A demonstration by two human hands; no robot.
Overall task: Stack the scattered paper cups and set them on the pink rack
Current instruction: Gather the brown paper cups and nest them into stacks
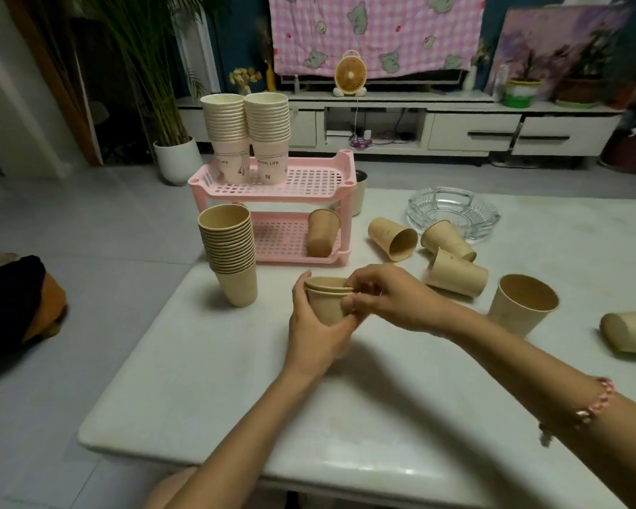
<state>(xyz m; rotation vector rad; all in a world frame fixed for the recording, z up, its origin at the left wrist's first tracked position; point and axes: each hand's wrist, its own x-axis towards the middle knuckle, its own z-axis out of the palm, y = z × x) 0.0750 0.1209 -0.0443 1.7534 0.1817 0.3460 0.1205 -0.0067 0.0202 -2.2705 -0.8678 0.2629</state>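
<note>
At frame centre, the left hand [318, 336] curled round two nested, tapered brown paper cups [325, 309]; the right hand [393, 299] pinched their rolled rims.

Tan cups [326, 302], pink rack [272, 185], white table [235, 380]

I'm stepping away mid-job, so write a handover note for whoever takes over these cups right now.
Left hand grips a small nested stack of brown cups.
Right hand pinches its rim.
Done: two white stacks on the pink rack, top shelf; one brown cup on its lower shelf; tall brown stack on the table beside the rack.
Left: five loose cups: three lying by the ashtray, one upright, one lying at the right edge; nest them, then rack the brown stacks.
</note>
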